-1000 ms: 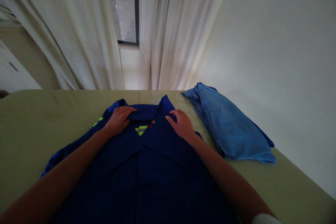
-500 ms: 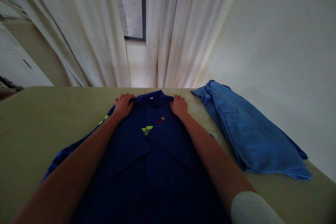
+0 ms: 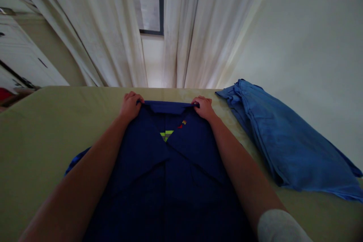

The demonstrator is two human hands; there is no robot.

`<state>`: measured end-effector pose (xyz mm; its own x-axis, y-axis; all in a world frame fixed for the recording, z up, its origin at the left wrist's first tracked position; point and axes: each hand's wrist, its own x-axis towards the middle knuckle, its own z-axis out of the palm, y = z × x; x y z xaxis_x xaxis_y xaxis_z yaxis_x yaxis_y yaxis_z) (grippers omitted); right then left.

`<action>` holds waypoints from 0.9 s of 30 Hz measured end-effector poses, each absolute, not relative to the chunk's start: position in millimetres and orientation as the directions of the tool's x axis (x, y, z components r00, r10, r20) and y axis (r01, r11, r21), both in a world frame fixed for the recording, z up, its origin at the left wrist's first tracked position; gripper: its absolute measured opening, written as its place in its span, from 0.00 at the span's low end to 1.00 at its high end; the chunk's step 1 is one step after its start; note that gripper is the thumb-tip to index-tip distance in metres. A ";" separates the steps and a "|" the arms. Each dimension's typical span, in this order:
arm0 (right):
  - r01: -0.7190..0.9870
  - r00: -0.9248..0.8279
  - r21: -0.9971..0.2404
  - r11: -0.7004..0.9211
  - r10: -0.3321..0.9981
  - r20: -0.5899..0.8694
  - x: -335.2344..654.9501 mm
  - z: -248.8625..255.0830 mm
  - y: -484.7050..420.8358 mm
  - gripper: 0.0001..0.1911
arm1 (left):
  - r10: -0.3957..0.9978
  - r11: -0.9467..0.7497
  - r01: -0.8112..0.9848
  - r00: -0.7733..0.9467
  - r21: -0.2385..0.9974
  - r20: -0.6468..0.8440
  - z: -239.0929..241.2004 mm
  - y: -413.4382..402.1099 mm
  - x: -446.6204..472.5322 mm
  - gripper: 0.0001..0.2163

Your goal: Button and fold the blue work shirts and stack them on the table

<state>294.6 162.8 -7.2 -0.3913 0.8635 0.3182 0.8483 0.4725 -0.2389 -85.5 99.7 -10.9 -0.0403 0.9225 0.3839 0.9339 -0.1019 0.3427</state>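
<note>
A dark blue work jacket [image 3: 141,170] lies front side up before me, with a yellow-green and grey strip showing at its chest and a small red and yellow emblem beside it. My left hand [image 3: 131,106] pinches the jacket's far left corner at the shoulder. At the far right corner, my right hand [image 3: 203,107] has its fingers closed on the fabric. Between both hands the top edge runs straight across, and the collar is turned down over the front. Part of a sleeve sticks out past my left forearm; the jacket's lower part runs out of view.
A lighter blue folded garment [image 3: 295,147] lies on the right, close to the white wall [image 3: 314,45]. Everything rests on a yellow-green covered surface [image 3: 42,140]. Long pale curtains [image 3: 104,30] hang behind its far edge. White cabinet doors [image 3: 25,53] stand at the far left.
The jacket's collar, which stood up at the top, is now folded forward and down. Both hands have closed on the shoulder corners. The view has tilted slightly, shifting the lighter garment rightward.
</note>
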 end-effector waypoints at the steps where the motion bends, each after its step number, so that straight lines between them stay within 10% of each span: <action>1: 0.859 -0.379 -0.225 0.459 0.867 0.323 295.5 -6.1 162.4 0.13 | 0.922 -0.087 0.928 -0.063 0.362 0.382 -12.5 102.3 -89.2 0.10; 14: 0.955 -0.283 -0.059 0.290 0.953 0.109 294.0 6.7 158.1 0.25 | 0.976 -0.118 0.841 0.001 0.527 0.216 -18.2 110.4 -116.8 0.18; 27: 0.987 -0.154 -0.055 0.152 0.987 -0.040 291.6 26.3 154.0 0.24 | 0.928 -0.039 0.972 -0.050 0.230 0.370 -6.5 94.5 -88.9 0.11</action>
